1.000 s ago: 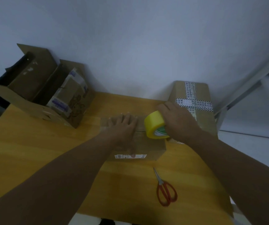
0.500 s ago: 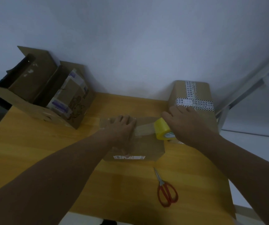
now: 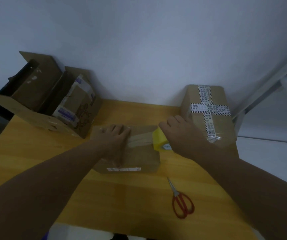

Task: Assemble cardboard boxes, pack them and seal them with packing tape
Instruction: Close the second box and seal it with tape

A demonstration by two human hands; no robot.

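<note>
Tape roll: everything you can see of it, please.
The tape roll is yellow, with a pale printed label on its side face. It stands on edge at the right end of the small cardboard box, partly covered by the right hand gripping it. A translucent strip runs from it leftward over the box top to the left hand, which presses flat.

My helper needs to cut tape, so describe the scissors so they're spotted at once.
Look at the yellow table. Toward its near edge, in front and right of the small box being taped, lie the scissors. Only they have red handles and thin metal blades.
</note>
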